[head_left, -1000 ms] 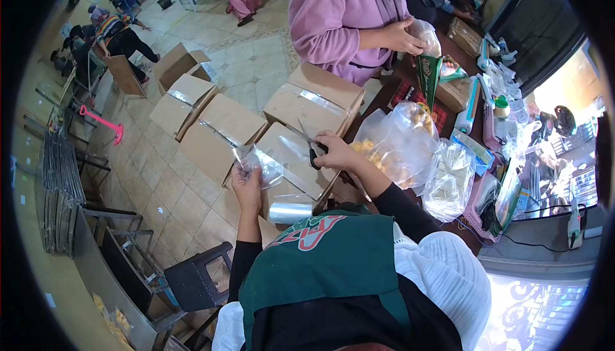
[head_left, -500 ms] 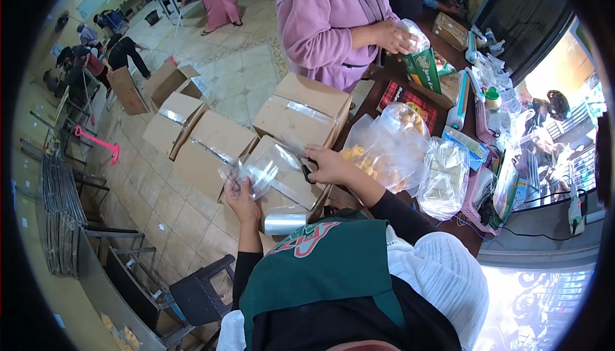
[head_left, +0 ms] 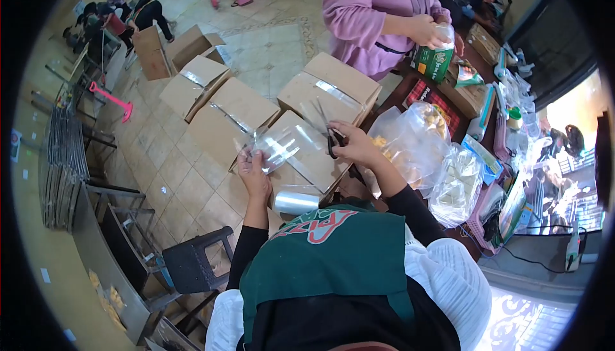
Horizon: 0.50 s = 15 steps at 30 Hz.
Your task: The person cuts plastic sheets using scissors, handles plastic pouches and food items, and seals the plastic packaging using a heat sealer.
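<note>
Clear plastic film is pinched in my left hand and spreads to the right over a taped cardboard box. My right hand holds black-handled scissors by the handles, with the blades parted and pointing up and left beside the film. Close to my body, a roll of clear plastic lies on the box's near edge. Right of my right hand, plastic bags with yellow pieces rest on the dark table.
More taped boxes stand ahead and left. Across the table, a person in pink holds a green package. A wrapped white stack and a pink basket are at right, a dark stool at lower left.
The view has shifted. The film, bunched before, now lies spread out between my hands. The scissors' blades, blurred half a second ago, show parted. The other person's green package has turned upright.
</note>
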{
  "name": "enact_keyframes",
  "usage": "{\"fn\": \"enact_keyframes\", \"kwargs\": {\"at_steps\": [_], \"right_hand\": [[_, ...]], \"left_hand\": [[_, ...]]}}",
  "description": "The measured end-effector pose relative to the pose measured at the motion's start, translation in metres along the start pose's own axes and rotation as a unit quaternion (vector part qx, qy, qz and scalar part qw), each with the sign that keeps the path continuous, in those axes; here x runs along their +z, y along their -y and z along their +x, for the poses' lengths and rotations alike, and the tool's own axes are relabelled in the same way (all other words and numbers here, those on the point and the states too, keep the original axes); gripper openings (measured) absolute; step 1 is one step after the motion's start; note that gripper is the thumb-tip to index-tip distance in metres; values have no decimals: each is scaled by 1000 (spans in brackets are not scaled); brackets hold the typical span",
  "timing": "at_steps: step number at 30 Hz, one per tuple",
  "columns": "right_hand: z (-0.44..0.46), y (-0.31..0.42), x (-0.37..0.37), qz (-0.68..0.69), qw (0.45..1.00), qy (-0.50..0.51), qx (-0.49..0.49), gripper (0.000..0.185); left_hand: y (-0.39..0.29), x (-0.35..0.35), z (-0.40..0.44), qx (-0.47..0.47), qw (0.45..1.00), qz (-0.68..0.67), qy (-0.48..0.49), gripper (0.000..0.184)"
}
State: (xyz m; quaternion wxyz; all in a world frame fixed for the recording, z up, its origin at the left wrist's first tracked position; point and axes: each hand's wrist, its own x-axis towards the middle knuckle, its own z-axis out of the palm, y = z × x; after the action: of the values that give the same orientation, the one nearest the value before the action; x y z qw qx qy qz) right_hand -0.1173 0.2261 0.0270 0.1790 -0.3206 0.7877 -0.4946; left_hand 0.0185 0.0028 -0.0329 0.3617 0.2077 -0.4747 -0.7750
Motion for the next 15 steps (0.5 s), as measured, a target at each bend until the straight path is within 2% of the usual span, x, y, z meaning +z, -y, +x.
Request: {"fn": "enact_keyframes", "kwargs": {"at_steps": [2,3,6,9,15], "right_hand": [[-1,-4,-1,13,999,10,31,60],[0,-6,-1,14,1000,7,10,60],[-2,-9,0,79,995,-1,53,62],[-3,-9,-2,41,998,-27,42,64],[-5,-14,0,201,972,-23,116,64]], "left_hand": [[-10,6,-6,-22,1000,3,1,18],[-9,6,-5,-18,1000,0,-3,19],[-7,4,-4,-30,1000,4,-7,22],[-8,5,-4,-30,1000,6,-5,25],[-3,3,-1,-26,1000,15,3,25]]}}
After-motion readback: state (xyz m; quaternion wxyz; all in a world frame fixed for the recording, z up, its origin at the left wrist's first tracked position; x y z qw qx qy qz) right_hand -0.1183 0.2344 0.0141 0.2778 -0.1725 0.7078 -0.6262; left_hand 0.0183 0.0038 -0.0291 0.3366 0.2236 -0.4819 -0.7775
